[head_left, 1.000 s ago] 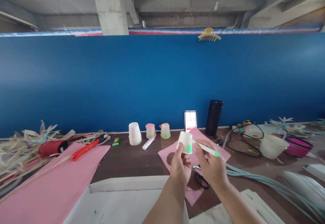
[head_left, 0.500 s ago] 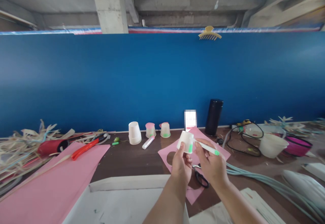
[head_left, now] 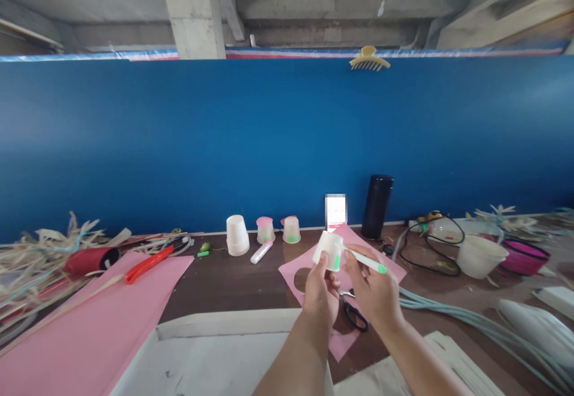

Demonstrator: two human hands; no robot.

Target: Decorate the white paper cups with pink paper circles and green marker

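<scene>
My left hand (head_left: pixel 320 291) is closed around a small white paper cup (head_left: pixel 327 246), held upside down and a little tilted. A green patch shows on the lower right of its side. In my right hand (head_left: pixel 376 294) is a white marker pen (head_left: pixel 365 261) with a green end, its other end pointing at the cup's right side; whether the tip touches cannot be made out. Beneath my hands lie black-handled scissors (head_left: pixel 356 317) and pink paper (head_left: pixel 296 261) with a round hole cut in it.
Upturned cups (head_left: pixel 237 235) stand near the blue partition (head_left: pixel 179 145), two topped with pink paper. A pen-like tube (head_left: pixel 261 252), green cap (head_left: pixel 203 254), black bottle (head_left: pixel 378 207), white tray (head_left: pixel 224 318), pink sheets (head_left: pixel 103 324), red-handled tool (head_left: pixel 147 264) and pale cords (head_left: pixel 475 315) lie around.
Almost nothing differs. The cup and marker pen stay in the same hands at nearly the same place, and the view has shifted very slightly.
</scene>
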